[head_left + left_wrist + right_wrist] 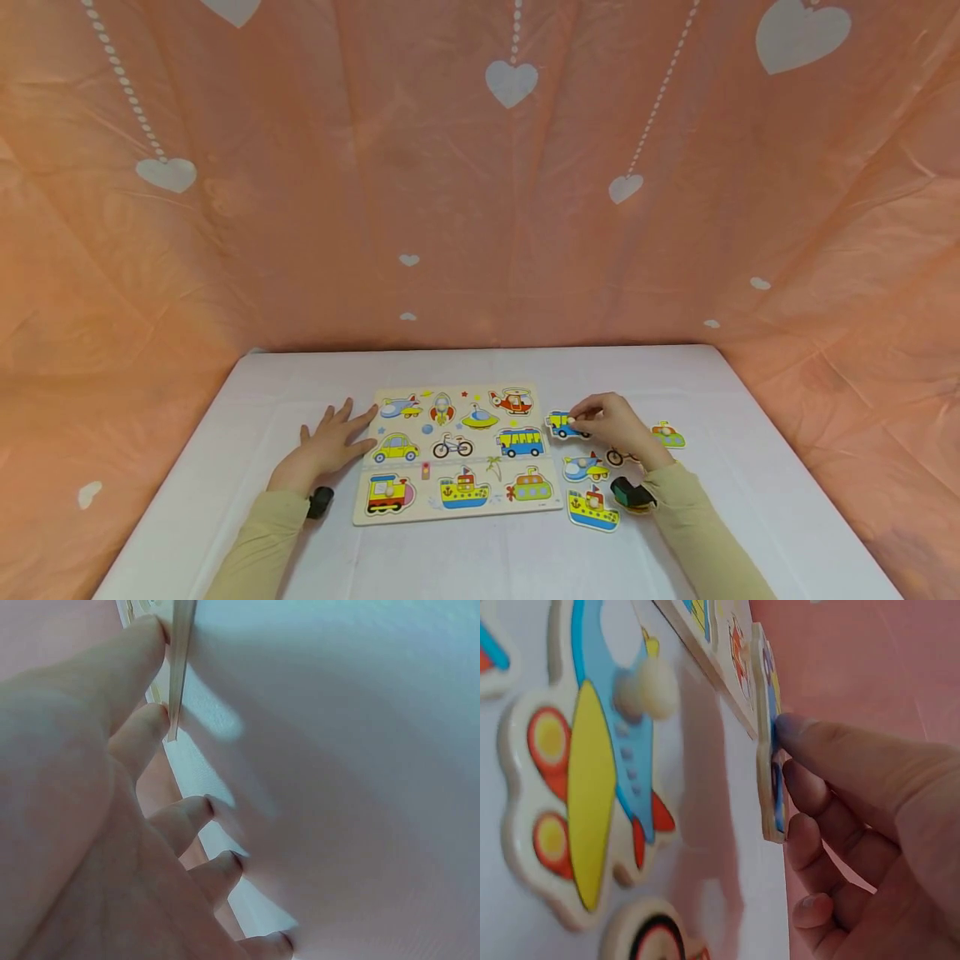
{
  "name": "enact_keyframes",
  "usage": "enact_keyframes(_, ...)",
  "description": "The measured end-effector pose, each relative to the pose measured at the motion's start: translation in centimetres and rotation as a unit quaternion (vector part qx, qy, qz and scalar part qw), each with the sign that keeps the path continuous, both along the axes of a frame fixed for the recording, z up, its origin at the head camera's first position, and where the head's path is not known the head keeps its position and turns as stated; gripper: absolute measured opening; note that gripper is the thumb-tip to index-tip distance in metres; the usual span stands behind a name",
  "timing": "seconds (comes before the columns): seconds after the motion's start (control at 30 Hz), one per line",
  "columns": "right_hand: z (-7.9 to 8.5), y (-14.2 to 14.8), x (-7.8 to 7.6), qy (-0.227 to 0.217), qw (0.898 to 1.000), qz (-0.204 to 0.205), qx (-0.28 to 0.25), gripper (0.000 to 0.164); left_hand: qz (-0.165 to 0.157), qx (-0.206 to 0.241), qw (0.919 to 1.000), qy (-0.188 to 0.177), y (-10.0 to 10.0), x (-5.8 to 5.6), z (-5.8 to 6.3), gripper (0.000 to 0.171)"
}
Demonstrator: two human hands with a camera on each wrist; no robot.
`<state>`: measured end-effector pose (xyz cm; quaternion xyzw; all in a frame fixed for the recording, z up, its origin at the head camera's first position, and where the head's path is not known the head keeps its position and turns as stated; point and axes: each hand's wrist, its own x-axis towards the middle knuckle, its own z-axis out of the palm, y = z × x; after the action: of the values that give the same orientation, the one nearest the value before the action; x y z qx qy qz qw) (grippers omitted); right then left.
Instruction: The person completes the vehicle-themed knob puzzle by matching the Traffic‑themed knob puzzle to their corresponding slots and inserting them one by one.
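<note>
My right hand (618, 429) pinches a bus puzzle piece (558, 425) between thumb and fingers, just right of the wooden puzzle board (425, 508). In the right wrist view the bus piece (765, 765) stands edge-on, with the thumb on its printed face and the other fingers curled below. A blue bus picture shows on the board beside it. My left hand (326, 450) lies spread at the board's left edge. The left wrist view shows two fingertips of this hand (112, 810) against that edge, while the others rest on the white tabletop.
Right of the board lie an airplane piece (585, 468), a ship piece (592, 510), a bicycle piece (617, 457) partly under the right wrist, and a submarine piece (666, 435). A pink curtain (450, 208) with white hearts hangs behind the table.
</note>
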<state>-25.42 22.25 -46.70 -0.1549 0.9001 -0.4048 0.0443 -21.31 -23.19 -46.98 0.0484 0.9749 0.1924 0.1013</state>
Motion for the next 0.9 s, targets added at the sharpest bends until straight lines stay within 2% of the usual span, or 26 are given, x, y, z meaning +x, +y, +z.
enact_keyframes(0.5,-1.1,-1.9,-0.3,-0.007,0.999,0.044,-0.015,0.012,0.001,0.005,1.0,-0.002,0.0,0.0,0.0,0.069)
enact_keyframes(0.73,-1.2,-3.3,-0.1,-0.026,0.998,0.051,-0.022,0.011,0.003,0.004,1.0,-0.005,0.1,0.1,0.2,0.069)
enact_keyframes(0.9,-1.2,-4.2,0.0,-0.016,0.997,0.076,-0.024,0.012,0.004,0.001,1.0,-0.005,0.2,0.1,0.3,0.07)
